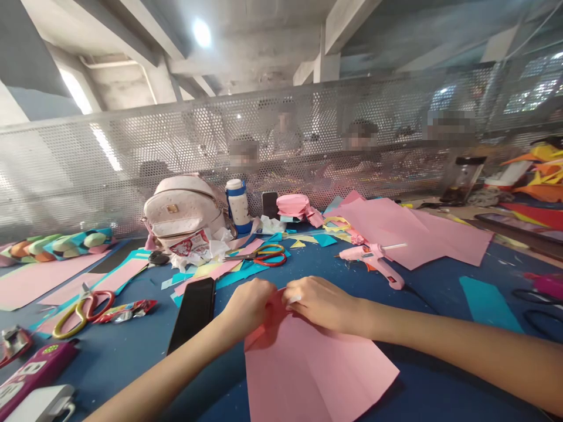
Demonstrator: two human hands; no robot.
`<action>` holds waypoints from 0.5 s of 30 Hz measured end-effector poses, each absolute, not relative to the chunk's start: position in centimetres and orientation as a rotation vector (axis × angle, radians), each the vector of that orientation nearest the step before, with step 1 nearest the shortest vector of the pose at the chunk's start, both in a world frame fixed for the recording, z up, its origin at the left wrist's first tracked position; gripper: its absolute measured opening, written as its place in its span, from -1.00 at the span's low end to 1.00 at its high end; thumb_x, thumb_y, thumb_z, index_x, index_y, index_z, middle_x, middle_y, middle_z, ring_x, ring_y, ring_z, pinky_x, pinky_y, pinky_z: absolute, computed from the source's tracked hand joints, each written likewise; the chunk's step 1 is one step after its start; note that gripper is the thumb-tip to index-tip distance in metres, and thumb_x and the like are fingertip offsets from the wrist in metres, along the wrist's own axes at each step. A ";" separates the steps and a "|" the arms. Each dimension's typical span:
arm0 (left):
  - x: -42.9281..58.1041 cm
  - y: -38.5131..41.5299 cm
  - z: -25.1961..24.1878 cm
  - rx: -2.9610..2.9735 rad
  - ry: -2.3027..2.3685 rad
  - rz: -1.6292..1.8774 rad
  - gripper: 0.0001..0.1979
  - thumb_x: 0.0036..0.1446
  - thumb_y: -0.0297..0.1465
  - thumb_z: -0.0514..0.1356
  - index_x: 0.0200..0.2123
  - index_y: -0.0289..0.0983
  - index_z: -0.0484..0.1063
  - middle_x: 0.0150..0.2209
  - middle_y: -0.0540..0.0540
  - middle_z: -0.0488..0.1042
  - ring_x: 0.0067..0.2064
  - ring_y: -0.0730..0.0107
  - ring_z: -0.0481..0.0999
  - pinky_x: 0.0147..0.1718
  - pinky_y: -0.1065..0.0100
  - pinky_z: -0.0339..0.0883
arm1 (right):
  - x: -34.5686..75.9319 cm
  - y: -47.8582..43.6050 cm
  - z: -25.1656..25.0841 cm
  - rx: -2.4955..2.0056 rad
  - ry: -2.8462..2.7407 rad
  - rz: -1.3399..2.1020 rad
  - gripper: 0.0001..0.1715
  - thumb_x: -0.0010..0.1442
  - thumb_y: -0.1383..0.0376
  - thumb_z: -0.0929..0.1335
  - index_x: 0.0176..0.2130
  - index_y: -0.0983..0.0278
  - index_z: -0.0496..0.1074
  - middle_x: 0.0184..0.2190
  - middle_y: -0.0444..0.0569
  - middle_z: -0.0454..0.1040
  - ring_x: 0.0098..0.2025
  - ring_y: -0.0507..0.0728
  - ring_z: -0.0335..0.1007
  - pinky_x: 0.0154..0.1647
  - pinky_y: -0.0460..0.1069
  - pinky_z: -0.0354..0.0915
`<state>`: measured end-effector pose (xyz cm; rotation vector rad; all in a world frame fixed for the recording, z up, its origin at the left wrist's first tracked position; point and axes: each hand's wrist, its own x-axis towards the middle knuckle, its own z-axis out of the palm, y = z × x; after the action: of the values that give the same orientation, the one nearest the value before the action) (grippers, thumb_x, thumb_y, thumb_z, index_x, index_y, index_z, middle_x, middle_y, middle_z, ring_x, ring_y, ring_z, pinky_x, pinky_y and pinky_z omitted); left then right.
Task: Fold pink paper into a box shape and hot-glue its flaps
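A sheet of pink paper hangs over the near side of the blue table, its far edge gathered between my two hands. My left hand is closed, its fingers pinching that edge. Beside it, my right hand is closed on the same edge, with something small and white on a finger. The hands almost touch; the fingertips are partly hidden. Just left of my left hand lies a black phone. A pink glue gun rests beyond my right hand, its cord trailing right.
Scissors lie among paper scraps, with a second pair at left. A pale backpack, a white and blue bottle and large pink sheets stand or lie at the back. A purple power strip sits front left.
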<state>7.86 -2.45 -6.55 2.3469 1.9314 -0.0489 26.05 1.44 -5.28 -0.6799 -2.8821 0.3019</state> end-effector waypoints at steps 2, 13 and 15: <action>7.9 -2.5 -6.4 2.346 1.927 -0.051 -0.82 -0.02 -0.56 0.09 -0.38 -0.24 0.45 -0.30 -0.12 0.56 -0.23 0.16 0.56 -0.46 0.37 0.17 | 26.1 1.5 -5.1 -0.677 -2.893 0.362 -0.77 0.21 0.48 0.28 -0.43 0.33 0.46 -0.35 -0.04 0.56 -0.34 0.09 0.46 -0.38 -0.10 0.14; 7.8 -2.5 -6.5 2.356 1.929 -0.060 -0.82 -0.01 -0.53 0.10 -0.35 -0.23 0.45 -0.29 -0.12 0.55 -0.21 0.18 0.55 -0.43 0.39 0.22 | 26.4 1.5 -4.4 -0.617 -2.858 0.549 -0.71 0.13 0.53 0.26 -0.39 0.29 0.53 -0.35 -0.08 0.57 -0.34 0.06 0.44 -0.35 -0.11 0.17; 7.8 -2.5 -6.6 2.355 1.941 -0.056 -0.82 0.01 -0.52 0.10 -0.33 -0.23 0.46 -0.28 -0.12 0.55 -0.21 0.18 0.56 -0.43 0.39 0.21 | 26.3 1.5 -4.6 -0.571 -2.828 0.490 -0.68 0.16 0.52 0.24 -0.35 0.26 0.54 -0.34 -0.10 0.56 -0.35 0.04 0.42 -0.37 -0.10 0.14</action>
<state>7.84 -2.53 -6.57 2.3552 1.9409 -0.0556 26.32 1.50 -4.64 -0.5708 -2.8284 0.4900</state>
